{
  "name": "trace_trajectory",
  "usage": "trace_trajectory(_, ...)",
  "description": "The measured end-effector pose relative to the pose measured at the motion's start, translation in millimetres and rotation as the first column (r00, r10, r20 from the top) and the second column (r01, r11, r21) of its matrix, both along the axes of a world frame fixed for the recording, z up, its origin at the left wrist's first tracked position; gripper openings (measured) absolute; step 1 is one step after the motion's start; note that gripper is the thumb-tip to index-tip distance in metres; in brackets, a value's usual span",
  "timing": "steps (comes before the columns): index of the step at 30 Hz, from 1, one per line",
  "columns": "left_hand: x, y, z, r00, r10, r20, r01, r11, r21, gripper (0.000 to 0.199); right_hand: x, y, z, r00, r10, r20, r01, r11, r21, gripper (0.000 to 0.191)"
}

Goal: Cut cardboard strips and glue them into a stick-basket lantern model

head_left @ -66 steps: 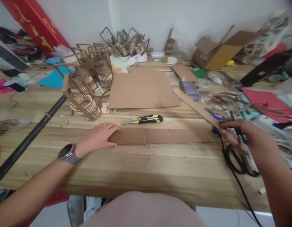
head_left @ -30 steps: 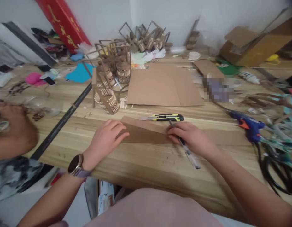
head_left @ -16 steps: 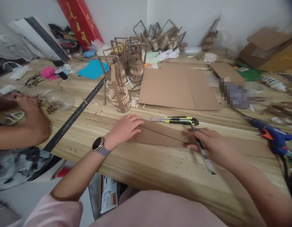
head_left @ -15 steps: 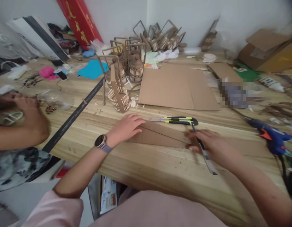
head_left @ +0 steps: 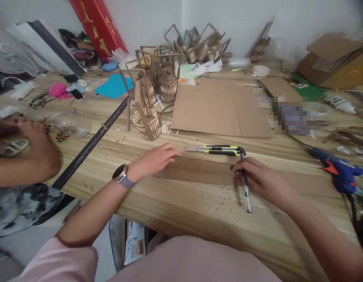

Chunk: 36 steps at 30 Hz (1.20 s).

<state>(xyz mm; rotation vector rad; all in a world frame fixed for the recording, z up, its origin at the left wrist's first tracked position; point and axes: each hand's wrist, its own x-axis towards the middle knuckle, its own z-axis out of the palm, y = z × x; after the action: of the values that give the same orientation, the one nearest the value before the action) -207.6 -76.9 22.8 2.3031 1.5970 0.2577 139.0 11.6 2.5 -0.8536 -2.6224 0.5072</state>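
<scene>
A narrow brown cardboard strip (head_left: pixel 203 172) lies flat on the wooden table in front of me. My left hand (head_left: pixel 159 158), with a watch on its wrist, rests at the strip's left end, fingers stretched out along it. Over the strip's right part is my right hand (head_left: pixel 256 176), closed around a pen (head_left: pixel 245 188) with a clear barrel, whose lower end points toward me. The thumb and fingertips of that hand also come near the strip; whether they pinch it I cannot tell. Just beyond the strip lies a yellow and black utility knife (head_left: pixel 221 149), blade out to the left.
Behind the knife lies a large cardboard sheet (head_left: pixel 211 109). Several small stick baskets (head_left: pixel 146 123) stand to its left. A blue glue gun (head_left: pixel 334 166) lies at right. Another person's arm (head_left: pixel 28 160) rests at left, near a black strip (head_left: pixel 90 143) and white-handled scissors (head_left: pixel 17 145).
The diagonal dark line across the cardboard has gone, and it now looks like one straight strip. The pen has swung to a steeper angle. My left hand has shifted slightly left.
</scene>
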Motion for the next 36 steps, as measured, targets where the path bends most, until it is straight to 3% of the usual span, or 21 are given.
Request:
trace_trajectory(8, -51, -31, -26.4, 0.981, 0.104, 0.165, -0.098, 0.994, -0.049, 0.029, -33, -7, -9.3, 1.0, 0.011, -0.012, -0.012, 0.997, -0.075, 0.021)
trace_trajectory(12, -52, -37, -33.6, 0.976, 0.113, 0.185, -0.102, 0.992, -0.067, 0.033, -31, -10, -11.0, 1.0, 0.021, -0.003, -0.021, 0.999, -0.046, 0.019)
trace_trajectory(17, -53, -44, -38.8, 0.991, 0.043, 0.125, -0.036, 0.998, -0.054, 0.059, -18, -13, -16.8, 0.997, 0.082, -0.01, -0.082, 0.996, 0.026, 0.018)
trace_trajectory(24, -45, -43, -53.1, 0.986, 0.057, 0.154, -0.058, 0.998, 0.001, 0.047, -10, -2, -23.1, 0.994, 0.107, 0.006, -0.107, 0.991, 0.086, 0.024)
trace_trajectory(31, -50, -32, -44.9, 0.982, 0.021, 0.187, -0.009, 0.998, -0.065, 0.046, -9, 0, -19.1, 0.995, 0.098, -0.014, -0.097, 0.992, 0.085, 0.022)
trace_trajectory(36, -56, -23, -39.3, 0.981, 0.004, 0.193, 0.006, 0.999, -0.051, 0.041, -9, -5, -21.1, 0.996, 0.09, -0.011, -0.088, 0.984, 0.155, 0.022)
